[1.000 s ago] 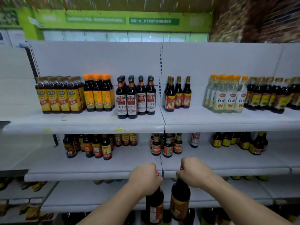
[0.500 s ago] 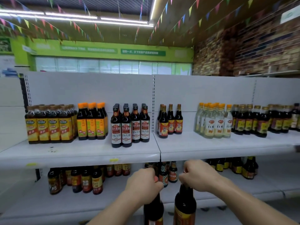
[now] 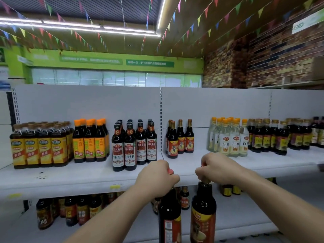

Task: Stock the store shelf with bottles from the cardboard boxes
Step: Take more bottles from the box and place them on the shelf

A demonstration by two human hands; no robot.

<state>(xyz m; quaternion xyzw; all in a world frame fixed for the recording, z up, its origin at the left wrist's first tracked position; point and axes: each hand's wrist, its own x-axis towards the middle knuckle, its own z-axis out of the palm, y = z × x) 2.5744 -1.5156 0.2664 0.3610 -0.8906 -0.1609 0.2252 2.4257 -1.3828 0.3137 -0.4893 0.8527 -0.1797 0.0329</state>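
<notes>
Two dark sauce bottles are in play. The left hand [image 3: 156,178] is curled round the neck of the left bottle [image 3: 169,218], and the right hand [image 3: 219,169] round the neck of the right bottle [image 3: 203,214]. Both hang just below the top shelf [image 3: 70,188] edge. Just beyond the hands stand four similar red-label bottles [image 3: 181,140] with bare shelf beside them, so it's probably partly stocked. The cardboard boxes are out of view.
</notes>
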